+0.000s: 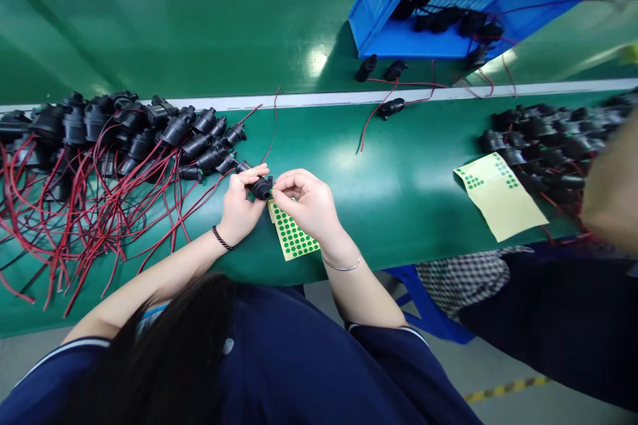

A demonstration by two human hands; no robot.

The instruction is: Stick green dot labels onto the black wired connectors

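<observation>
My left hand is closed round a small black pump, a rounded plastic body with a short spout. Close against its right side, my right hand pinches thumb and forefinger together. A speck of green shows at those fingertips, apparently a round green sticker; whether it touches the pump is hard to tell. Partly under my right hand lies a pale yellow sheet of green dot stickers. To the left of my hands is a heap of similar black pumps with red and black wires trailing forward.
A blue crate tipped on its side holds several pumps at the back right. Loose pumps lie before it. Further right are another sticker sheet, a second pump heap and a co-worker's arm. The green table has a near edge.
</observation>
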